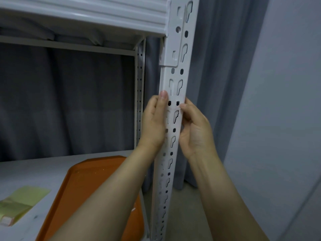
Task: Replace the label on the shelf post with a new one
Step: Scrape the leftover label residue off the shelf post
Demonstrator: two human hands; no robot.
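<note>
The white perforated shelf post (175, 80) runs down the middle of the view. A faint pale label (173, 106), almost the post's colour, lies across it at mid height. My left hand (153, 122) wraps the post's left edge, thumb tip pressed on the label's left end and fingers hidden behind the post. My right hand (195, 129) is at the right edge with curled fingers, one fingertip on the label's right end. Both forearms reach up from the bottom of the view.
An orange tray (83, 188) lies on the grey shelf board (34, 171) below my left arm. A yellow-green pad of notes (19, 202) is at the lower left. The upper shelf beam (83, 16) is overhead. Grey curtain (217, 84) and a wall (281, 101) stand to the right.
</note>
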